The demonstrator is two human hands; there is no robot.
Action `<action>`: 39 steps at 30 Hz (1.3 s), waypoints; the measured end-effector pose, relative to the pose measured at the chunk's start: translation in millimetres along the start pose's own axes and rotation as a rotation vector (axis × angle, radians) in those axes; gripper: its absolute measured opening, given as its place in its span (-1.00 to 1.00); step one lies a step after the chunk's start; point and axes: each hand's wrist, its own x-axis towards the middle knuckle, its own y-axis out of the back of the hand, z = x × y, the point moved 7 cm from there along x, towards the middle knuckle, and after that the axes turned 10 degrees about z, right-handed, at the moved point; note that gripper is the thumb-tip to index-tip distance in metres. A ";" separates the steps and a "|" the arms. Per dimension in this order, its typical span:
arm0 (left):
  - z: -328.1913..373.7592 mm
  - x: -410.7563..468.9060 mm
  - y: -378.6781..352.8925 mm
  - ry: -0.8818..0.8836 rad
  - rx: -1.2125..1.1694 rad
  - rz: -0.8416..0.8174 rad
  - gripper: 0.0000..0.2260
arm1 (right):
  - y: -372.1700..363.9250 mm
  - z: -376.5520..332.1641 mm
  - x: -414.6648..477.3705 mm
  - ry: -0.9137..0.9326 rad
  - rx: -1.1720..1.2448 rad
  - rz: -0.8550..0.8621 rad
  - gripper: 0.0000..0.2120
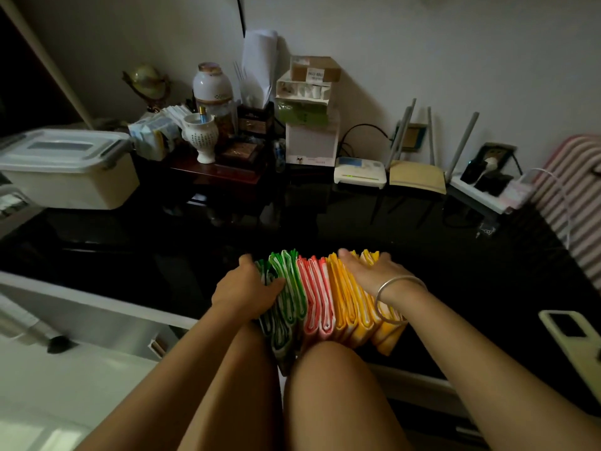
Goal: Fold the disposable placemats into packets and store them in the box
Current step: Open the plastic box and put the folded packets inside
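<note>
A row of folded placemat packets stands on edge at the near rim of the black table: green ones (287, 284) on the left, pink ones (317, 296) in the middle, yellow ones (349, 301) on the right. My left hand (247, 292) presses flat against the green end, thumb over the top edges. My right hand (370, 271), with a silver bangle on its wrist, lies flat on the yellow end with straight fingers. The row is squeezed between both hands. A white plastic box (70, 175) with a clear latched lid sits at the far left of the table.
The far side of the black table (227, 242) is crowded: a white vase (201, 138), a jar, wooden boxes, stacked cartons (309, 125), a router (359, 172). A phone (569, 343) lies near right. A striped chair (575, 203) stands at right. My knees are below the packets.
</note>
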 end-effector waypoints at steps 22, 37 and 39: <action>-25.2 55.8 20.1 0.015 0.244 -0.166 -0.23 | -29.0 -21.8 18.6 0.117 -0.203 -0.094 0.37; -28.6 36.9 -3.2 -0.128 -0.304 -0.081 -0.25 | -39.8 -60.6 19.1 0.260 -0.181 -0.129 0.35; -33.4 38.6 -0.9 -0.107 -0.287 -0.051 -0.36 | -41.2 -68.1 20.3 0.284 -0.170 -0.145 0.35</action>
